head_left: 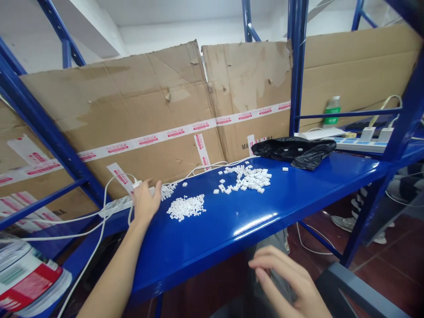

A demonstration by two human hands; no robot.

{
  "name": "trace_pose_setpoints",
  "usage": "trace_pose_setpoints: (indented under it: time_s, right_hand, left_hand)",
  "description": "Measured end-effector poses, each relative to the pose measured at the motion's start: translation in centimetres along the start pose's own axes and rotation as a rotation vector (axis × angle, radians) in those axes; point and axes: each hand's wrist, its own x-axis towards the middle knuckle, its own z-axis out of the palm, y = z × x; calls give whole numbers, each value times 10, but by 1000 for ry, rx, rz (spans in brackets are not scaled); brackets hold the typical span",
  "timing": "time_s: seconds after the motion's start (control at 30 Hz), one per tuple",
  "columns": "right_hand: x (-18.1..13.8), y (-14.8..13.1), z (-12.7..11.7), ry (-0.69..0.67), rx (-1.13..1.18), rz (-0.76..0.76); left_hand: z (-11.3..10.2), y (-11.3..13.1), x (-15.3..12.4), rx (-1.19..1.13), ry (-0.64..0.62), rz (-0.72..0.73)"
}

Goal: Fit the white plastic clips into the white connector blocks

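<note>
At the left end of a blue metal table, the left hand reaches over beside a small heap of white plastic pieces, while the right hand hangs in front of the table's near edge.
The left thumb stands apart from the fingers, whose tips are hidden, so I cannot tell whether they grip anything; a white power strip lies just beside that hand. The right fingers are bent, with index and thumb tips close together; blur leaves it unclear whether something is pinched there. Nearer the table's front lies a heap of tiny white pieces, and to its right a looser spread of larger white pieces, near a crumpled black plastic bag.
</note>
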Motion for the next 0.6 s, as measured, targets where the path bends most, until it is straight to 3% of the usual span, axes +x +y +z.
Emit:
trace_pose_setpoints:
  time_s: [0.07,0.13,0.23,0.37,0.43,0.6]
  right_hand:
    - [37,2,-3,-6,-18,-132]
    - [78,10,-1,-24,-76,-192]
    - [132,29,6,-92,-299,-135]
    - [177,46,27,-321,-773,-115]
    - [191,49,41,-418,-949,-114]
    - [220,56,78,-539,-1017,-82]
  left_hand:
    - [7,17,-5,-172,-49,109]
    - [16,34,-11,-358,-145,114]
    - [27,48,-19,-475,-341,138]
    - [31,44,-19,-551,-527,107]
    - [31,40,-17,-602,-553,25]
    - [20,35,-14,-624,-491,-7]
